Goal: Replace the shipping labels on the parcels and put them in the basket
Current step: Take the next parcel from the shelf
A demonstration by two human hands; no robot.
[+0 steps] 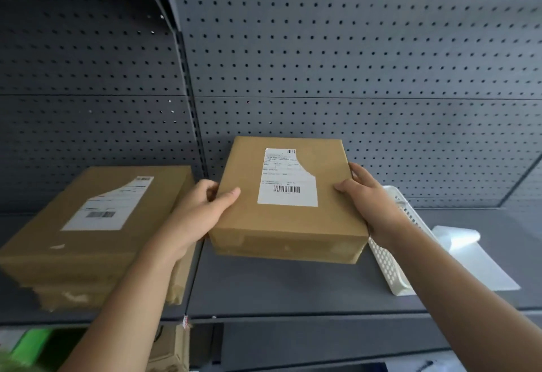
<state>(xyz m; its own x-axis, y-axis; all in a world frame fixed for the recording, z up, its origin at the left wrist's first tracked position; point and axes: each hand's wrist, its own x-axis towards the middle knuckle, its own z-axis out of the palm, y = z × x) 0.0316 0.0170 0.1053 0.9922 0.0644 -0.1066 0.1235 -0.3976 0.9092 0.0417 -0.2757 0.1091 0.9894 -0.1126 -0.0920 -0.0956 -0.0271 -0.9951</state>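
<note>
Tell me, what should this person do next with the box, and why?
Probably set the parcel down on the shelf and free a hand to peel its label. The left hand and right hand both grip its sides, and the label, torn at one corner, is still stuck on, so it seems unready for the basket.

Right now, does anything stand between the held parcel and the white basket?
No object visibly does. The white basket lies just right of the parcel; only the right hand gripping the parcel comes between them.
</note>
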